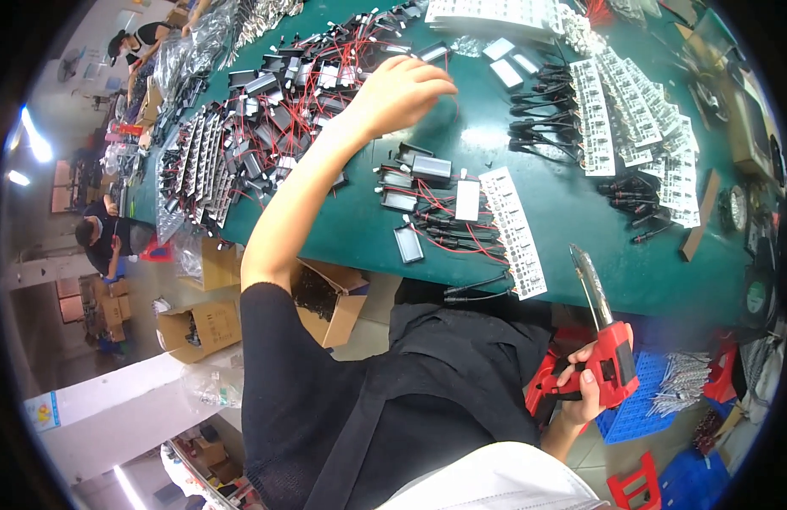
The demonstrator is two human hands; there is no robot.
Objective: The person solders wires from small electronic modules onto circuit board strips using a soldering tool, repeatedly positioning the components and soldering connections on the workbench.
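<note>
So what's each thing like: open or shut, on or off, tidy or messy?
Left hand: fingers bent; can't tell if it holds anything
Right hand: closed around the red tool
Red tool: tip up; can't tell if on
Pile of dark cases: jumbled
Nearest white strip: lying flat
Nearest cardboard box: open
Upper-left light: on

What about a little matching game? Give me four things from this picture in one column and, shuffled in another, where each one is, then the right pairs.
Things:
1. Left hand
2. Red hand tool
3. White strip nearest the person
4. Blue crate

Places:
A. Off the table, to the right of the right hand
B. Stretched out over the green table
C. Lying near the table's front edge
D. Gripped at the person's right side

Right pairs: 1-B, 2-D, 3-C, 4-A
</note>
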